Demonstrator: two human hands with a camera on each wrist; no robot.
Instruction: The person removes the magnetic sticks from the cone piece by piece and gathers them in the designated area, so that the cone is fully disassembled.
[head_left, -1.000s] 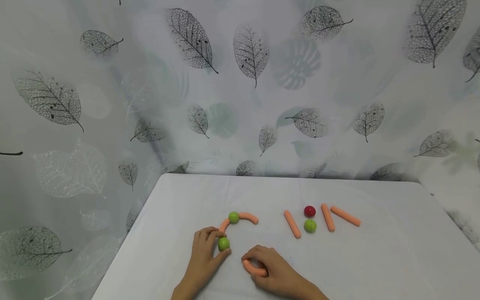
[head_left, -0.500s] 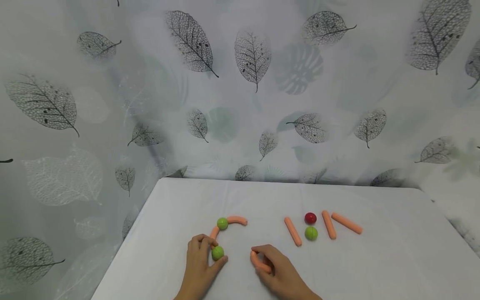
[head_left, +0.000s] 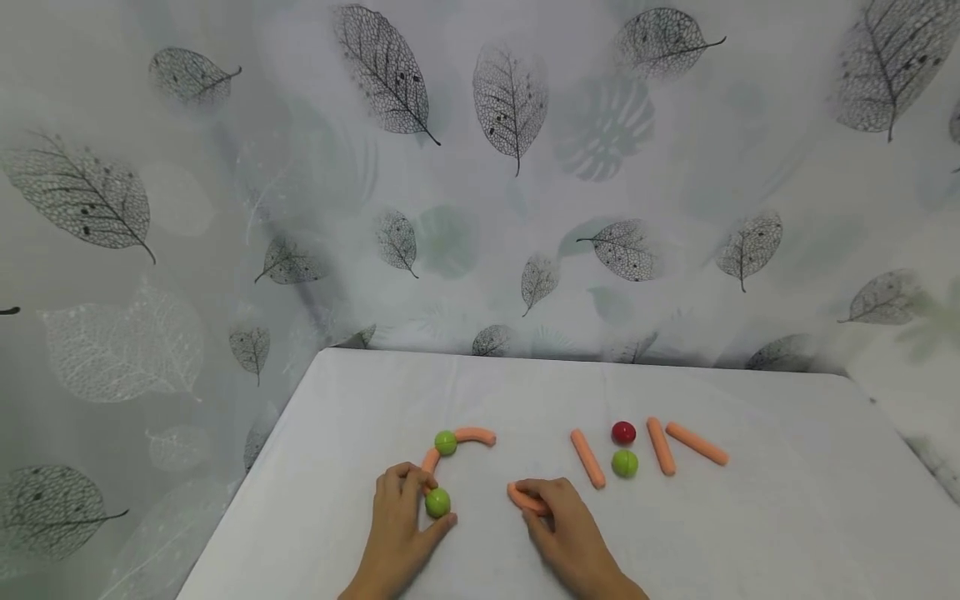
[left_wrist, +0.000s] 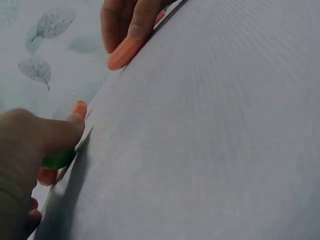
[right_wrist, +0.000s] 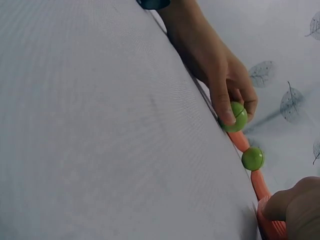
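My left hand [head_left: 399, 515] pinches a green ball [head_left: 437, 502] between thumb and fingers, low on the white table [head_left: 480, 562]. From that ball a short, bent, orange sausage-shaped stick [head_left: 430, 462] leads up to a second green ball [head_left: 446, 442], then another bent orange stick [head_left: 477, 435], all end to end in a curve. My right hand [head_left: 568, 527] grips a separate curved orange stick [head_left: 522, 499] to the right of this chain. Its ribbed surface shows in the left wrist view, where that orange stick [left_wrist: 122, 54] lies under the fingertips. Part of it is hidden by the hand.
Right of the hands lie three straight orange sticks: one apart [head_left: 587, 458], one upright in view [head_left: 661, 446], one slanted [head_left: 697, 443]. Between them sit a red ball [head_left: 623, 432] and a green ball [head_left: 625, 463]. A leaf-patterned curtain [head_left: 450, 167] hangs behind the table.
My left hand and the ball-and-stick chain have shifted left. My right hand has moved away from me and slightly right, turning the curved stick with it. The head view has shifted a little.
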